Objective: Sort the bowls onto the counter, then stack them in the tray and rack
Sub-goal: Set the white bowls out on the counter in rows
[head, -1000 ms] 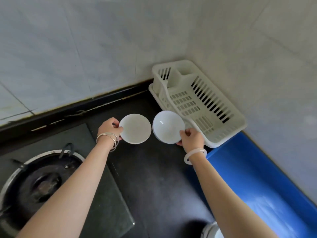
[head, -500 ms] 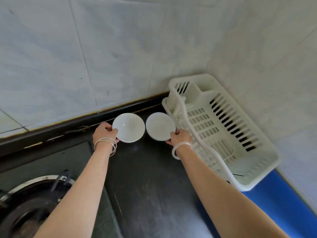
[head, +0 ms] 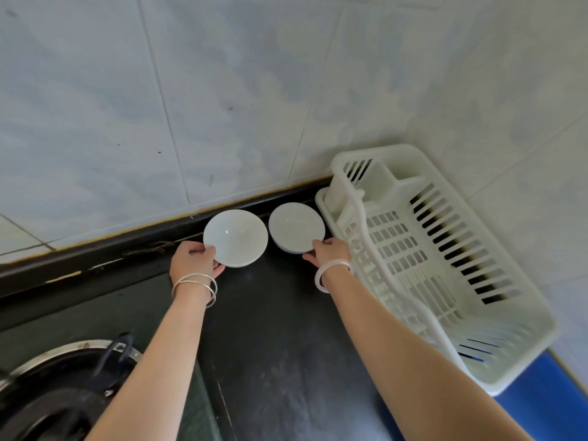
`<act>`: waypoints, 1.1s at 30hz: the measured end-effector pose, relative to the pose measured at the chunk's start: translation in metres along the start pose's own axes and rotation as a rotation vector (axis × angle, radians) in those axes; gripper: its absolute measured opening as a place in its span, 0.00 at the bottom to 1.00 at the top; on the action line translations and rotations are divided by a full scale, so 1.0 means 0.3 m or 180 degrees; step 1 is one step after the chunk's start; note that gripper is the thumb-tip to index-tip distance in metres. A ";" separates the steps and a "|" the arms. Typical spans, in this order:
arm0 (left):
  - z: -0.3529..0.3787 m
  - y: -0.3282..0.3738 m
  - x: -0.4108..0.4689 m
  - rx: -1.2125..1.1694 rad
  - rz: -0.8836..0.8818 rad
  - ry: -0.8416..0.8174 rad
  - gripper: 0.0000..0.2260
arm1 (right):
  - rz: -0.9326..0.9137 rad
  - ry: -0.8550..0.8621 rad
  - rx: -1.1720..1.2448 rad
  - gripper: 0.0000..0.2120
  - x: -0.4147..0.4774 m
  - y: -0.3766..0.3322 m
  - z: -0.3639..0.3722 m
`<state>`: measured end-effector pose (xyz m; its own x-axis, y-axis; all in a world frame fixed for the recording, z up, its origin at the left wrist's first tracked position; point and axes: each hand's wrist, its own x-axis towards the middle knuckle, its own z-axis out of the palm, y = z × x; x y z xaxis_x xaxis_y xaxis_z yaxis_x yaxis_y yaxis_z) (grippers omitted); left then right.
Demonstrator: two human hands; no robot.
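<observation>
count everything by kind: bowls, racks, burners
white bowls: 2, the left bowl gripped by the left hand, the right bowl by the right hand
white dish rack: 1
gas burner: 1
total: 4

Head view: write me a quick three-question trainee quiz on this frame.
1. Which hand grips the bowl beside the rack? A) left B) right
2. True or false: a bowl lies inside the rack.
3. Fill in: the stove is at the picture's lower ____.
Key: 1 B, the right hand; 2 false; 3 left.
</observation>
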<state>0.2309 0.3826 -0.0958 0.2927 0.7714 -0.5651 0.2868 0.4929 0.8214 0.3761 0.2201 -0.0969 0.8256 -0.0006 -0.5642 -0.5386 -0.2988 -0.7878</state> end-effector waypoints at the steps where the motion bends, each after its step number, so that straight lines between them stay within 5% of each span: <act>1: 0.000 -0.001 -0.005 -0.0124 -0.0093 -0.0053 0.06 | -0.0004 -0.0034 0.0047 0.02 -0.002 0.001 0.004; 7: 0.008 0.001 -0.032 -0.0514 -0.0298 -0.0192 0.14 | -0.0208 -0.0065 0.0087 0.14 -0.011 0.007 0.030; 15: 0.010 -0.010 -0.044 -0.0687 -0.0267 -0.0077 0.12 | -0.0117 -0.0250 0.0171 0.13 -0.015 -0.009 0.059; 21: 0.021 -0.039 -0.070 -0.0779 -0.0137 0.0037 0.12 | -0.0050 -0.0575 -0.0101 0.24 -0.062 -0.015 0.041; 29: 0.003 -0.088 -0.215 0.0733 0.0497 -0.0104 0.19 | -0.0228 -0.0970 -0.0277 0.21 -0.208 -0.017 -0.094; 33: -0.004 -0.144 -0.387 0.1403 0.0899 -0.0787 0.16 | -0.0603 -0.0959 -0.0456 0.15 -0.375 0.009 -0.287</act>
<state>0.1834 0.2722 -0.0656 0.6023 0.7056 -0.3733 0.5039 0.0265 0.8633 0.2963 0.1372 -0.0143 0.8103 0.3416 -0.4762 -0.3347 -0.3972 -0.8545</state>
